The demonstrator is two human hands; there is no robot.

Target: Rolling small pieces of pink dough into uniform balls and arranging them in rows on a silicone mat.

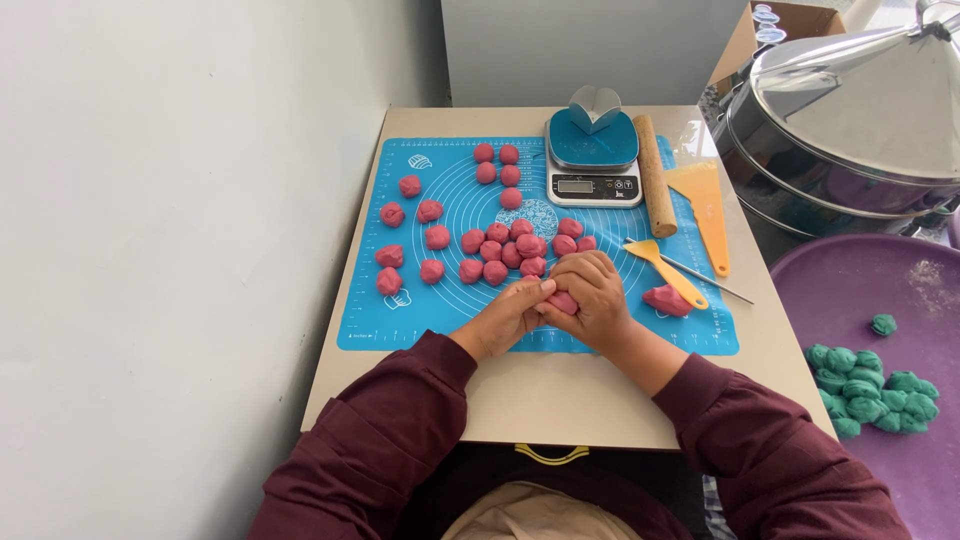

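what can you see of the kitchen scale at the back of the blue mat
The kitchen scale is a small flat digital one with a teal round weighing plate over a silver-grey base. A grey display and small buttons sit along its front edge. A pale folded paper-like piece stands on the plate. The scale sits level at the far edge of the blue mat, with the wooden rolling pin just beside it. Neither hand touches it.

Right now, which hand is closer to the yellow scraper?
Right. The right hand sits just left of the yellow scraper, nearly beside its blade. The left hand is farther left, behind the right hand and the pink dough they hold.
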